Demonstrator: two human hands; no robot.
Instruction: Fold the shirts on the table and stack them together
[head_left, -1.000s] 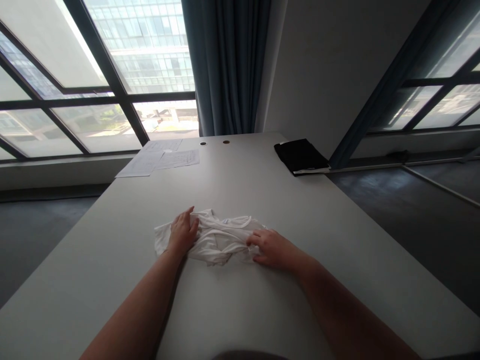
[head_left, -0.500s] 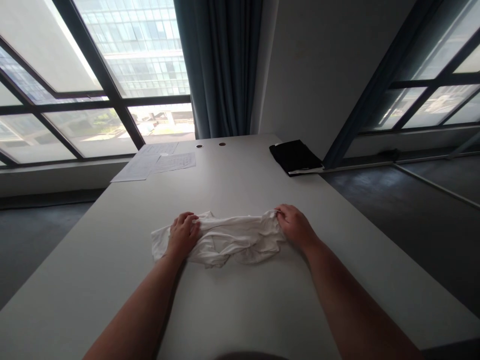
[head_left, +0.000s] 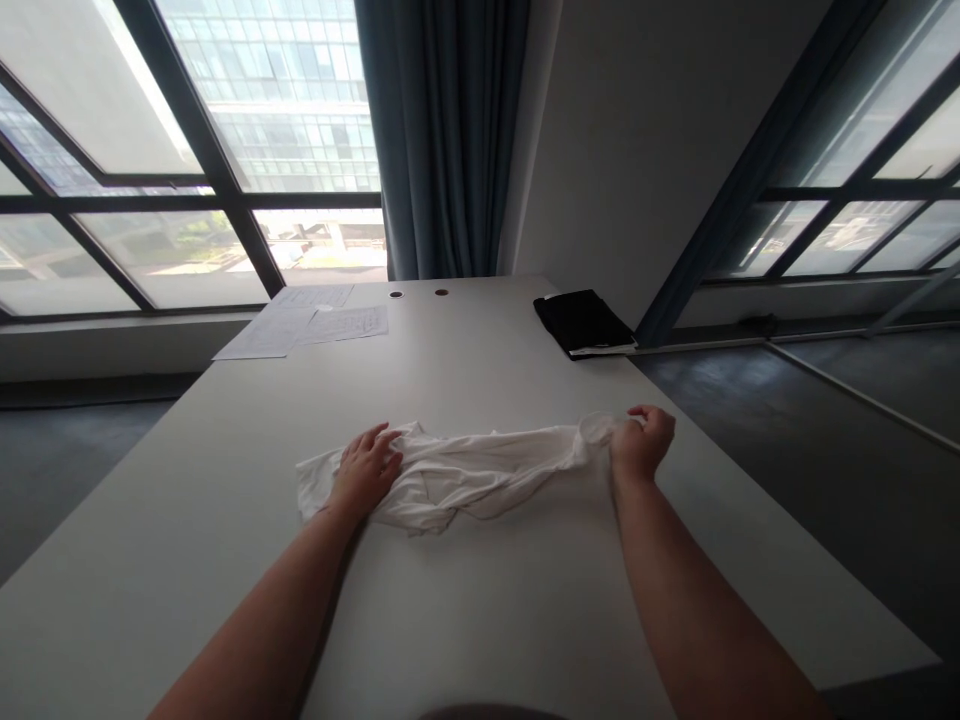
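A crumpled white garment [head_left: 480, 468] lies stretched sideways over the white table [head_left: 487, 610]; its folds hide what kind of garment it is. Toward its left end, my left hand [head_left: 367, 468] rests flat on the cloth with the fingers spread. My right hand [head_left: 642, 442] is closed on the right end, where the fabric is bunched and pulled taut toward the fist. Part of the gripped cloth is hidden inside the fingers.
Several printed sheets of paper [head_left: 274, 328] lie at the table's far left. A black folder [head_left: 585, 322] with papers in it sits near the far right edge. Two round cable holes [head_left: 441, 292] are at the back, before a blue curtain [head_left: 442, 140].
My right hand has moved to the right and turned into a fist, drawing the garment's right end out longer and narrower. My left hand stays on the cloth.
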